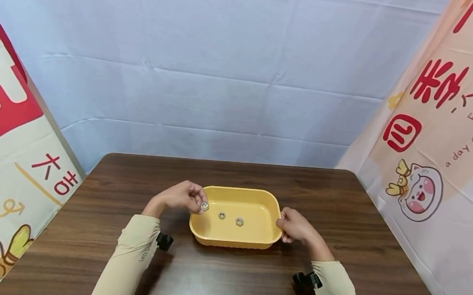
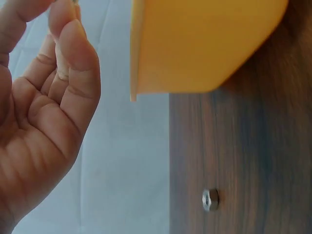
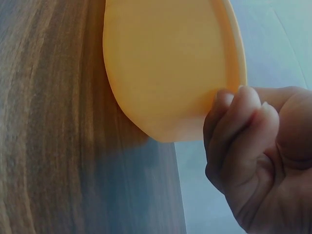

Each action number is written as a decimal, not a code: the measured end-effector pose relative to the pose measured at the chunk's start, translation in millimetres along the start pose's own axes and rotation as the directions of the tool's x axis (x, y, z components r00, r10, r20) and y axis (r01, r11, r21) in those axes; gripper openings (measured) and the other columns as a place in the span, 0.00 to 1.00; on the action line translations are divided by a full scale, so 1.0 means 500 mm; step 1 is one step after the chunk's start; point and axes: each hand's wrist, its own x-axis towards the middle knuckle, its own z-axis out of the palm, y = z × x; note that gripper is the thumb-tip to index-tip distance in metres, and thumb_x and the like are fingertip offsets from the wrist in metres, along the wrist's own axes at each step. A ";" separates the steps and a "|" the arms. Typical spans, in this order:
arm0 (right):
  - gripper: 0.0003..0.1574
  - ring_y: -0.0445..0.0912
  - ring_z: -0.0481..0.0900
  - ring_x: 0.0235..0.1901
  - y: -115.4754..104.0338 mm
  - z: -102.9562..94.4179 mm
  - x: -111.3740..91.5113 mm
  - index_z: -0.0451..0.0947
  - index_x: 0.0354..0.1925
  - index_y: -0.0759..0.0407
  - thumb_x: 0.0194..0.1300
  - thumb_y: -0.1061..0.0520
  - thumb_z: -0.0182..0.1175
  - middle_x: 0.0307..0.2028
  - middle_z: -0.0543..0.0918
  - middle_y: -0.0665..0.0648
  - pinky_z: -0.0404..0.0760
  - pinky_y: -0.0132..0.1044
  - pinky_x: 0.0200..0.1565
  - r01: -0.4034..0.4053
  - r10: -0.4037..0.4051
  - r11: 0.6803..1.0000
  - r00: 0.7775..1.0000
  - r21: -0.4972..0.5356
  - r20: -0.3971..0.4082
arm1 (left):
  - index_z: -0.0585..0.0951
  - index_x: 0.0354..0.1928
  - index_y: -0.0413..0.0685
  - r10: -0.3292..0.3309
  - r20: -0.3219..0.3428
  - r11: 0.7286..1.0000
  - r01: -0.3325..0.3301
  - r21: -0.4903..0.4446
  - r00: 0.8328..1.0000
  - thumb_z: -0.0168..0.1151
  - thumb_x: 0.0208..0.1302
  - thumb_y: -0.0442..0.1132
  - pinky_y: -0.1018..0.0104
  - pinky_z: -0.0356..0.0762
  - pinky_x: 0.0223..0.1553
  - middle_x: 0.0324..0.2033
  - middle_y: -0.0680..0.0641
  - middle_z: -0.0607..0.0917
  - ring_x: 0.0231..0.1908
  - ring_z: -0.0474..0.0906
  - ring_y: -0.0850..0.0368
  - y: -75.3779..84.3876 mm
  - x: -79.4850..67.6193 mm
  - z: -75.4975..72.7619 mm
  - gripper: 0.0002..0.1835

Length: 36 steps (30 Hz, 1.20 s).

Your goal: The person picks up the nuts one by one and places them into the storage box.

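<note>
A yellow rectangular tray stands on the table, with a small hex nut and a larger hex nut lying on its floor. Above the tray's left end, my left hand pinches another metal hex nut between thumb and fingers. In the left wrist view the left hand shows its curled fingers, and the pinched nut is almost wholly out of frame. My right hand grips the tray's right rim; the right wrist view shows its fingers bent against the outer wall.
One more nut rests on the wooden table in the left wrist view; I cannot make it out in the head view. The dark wood table ends at a pale cloth backdrop. Printed banners hang at both sides.
</note>
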 end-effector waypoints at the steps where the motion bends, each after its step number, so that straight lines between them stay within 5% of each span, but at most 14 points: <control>1: 0.05 0.43 0.70 0.10 0.000 0.000 0.000 0.63 0.28 0.64 0.60 0.67 0.48 0.13 0.73 0.58 0.71 0.32 0.13 0.001 -0.001 1.000 1.000 0.001 0.002 | 0.80 0.35 0.38 -0.006 0.004 1.000 0.006 -0.007 1.000 0.65 0.48 0.26 0.65 0.76 0.27 0.24 0.44 0.81 0.24 0.76 0.56 0.002 0.005 0.002 0.10; 10: 0.05 0.42 0.70 0.09 0.003 -0.002 0.001 0.62 0.27 0.64 0.59 0.68 0.47 0.12 0.73 0.58 0.69 0.31 0.12 -0.004 0.003 0.999 1.000 0.035 0.018 | 0.79 0.35 0.36 -0.085 0.041 0.995 0.087 -0.041 0.996 0.63 0.49 0.23 0.61 0.79 0.31 0.24 0.43 0.81 0.26 0.79 0.53 0.026 0.055 0.009 0.10; 21: 0.04 0.42 0.69 0.09 0.004 -0.001 0.001 0.62 0.28 0.65 0.59 0.68 0.46 0.12 0.73 0.58 0.69 0.30 0.12 0.010 -0.011 1.000 0.999 0.022 0.031 | 0.81 0.34 0.39 -0.046 0.073 0.993 0.038 0.108 0.996 0.65 0.49 0.26 0.65 0.67 0.27 0.19 0.49 0.78 0.21 0.66 0.59 0.062 0.108 0.023 0.08; 36: 0.03 0.41 0.69 0.09 0.005 -0.001 0.003 0.63 0.29 0.66 0.60 0.68 0.46 0.13 0.73 0.58 0.70 0.30 0.12 0.009 -0.009 1.000 0.999 0.018 0.038 | 0.82 0.32 0.40 -0.139 0.089 0.984 0.128 0.121 0.986 0.61 0.47 0.23 0.59 0.74 0.29 0.23 0.46 0.83 0.21 0.72 0.59 0.063 0.179 0.070 0.09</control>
